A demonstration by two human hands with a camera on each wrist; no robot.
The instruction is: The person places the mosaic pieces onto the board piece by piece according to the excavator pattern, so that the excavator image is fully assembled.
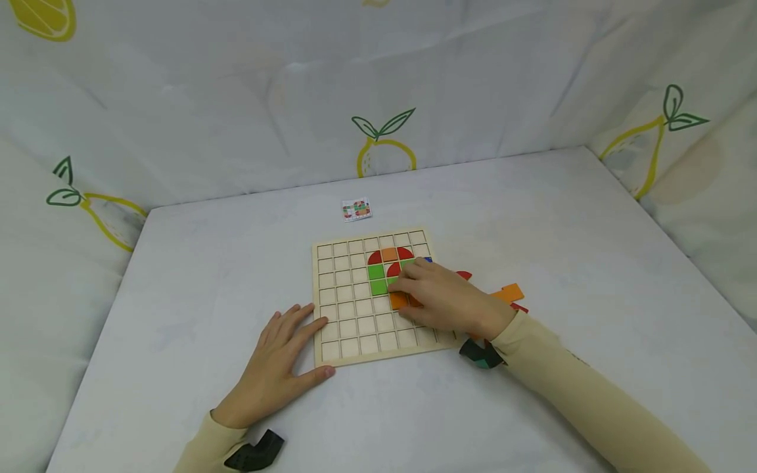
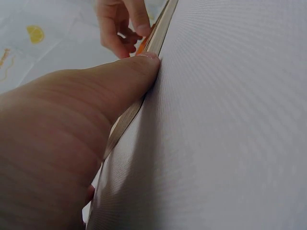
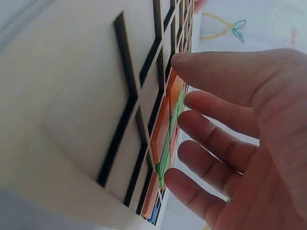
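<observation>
A square wooden grid board (image 1: 349, 327) lies on the white table. Green, red and orange tiles fill several cells of its upper right part, such as a green tile (image 1: 378, 287) and an orange tile (image 1: 399, 301). My left hand (image 1: 266, 368) spreads its fingers at the board's left edge, and its thumb rests by the near-left corner. Over the tiles my right hand (image 1: 443, 299) reaches in from the right, hiding part of the pattern. In the right wrist view its relaxed fingers (image 3: 201, 125) and thumb touch or hover close to the tiles, with no piece visible between them.
A small printed pattern card (image 1: 357, 209) lies beyond the board. Loose orange pieces (image 1: 512, 292) and red pieces (image 1: 464, 274) lie right of it, partly under the right forearm. A lemon-print cloth (image 1: 236, 98) hangs along the table's back and sides.
</observation>
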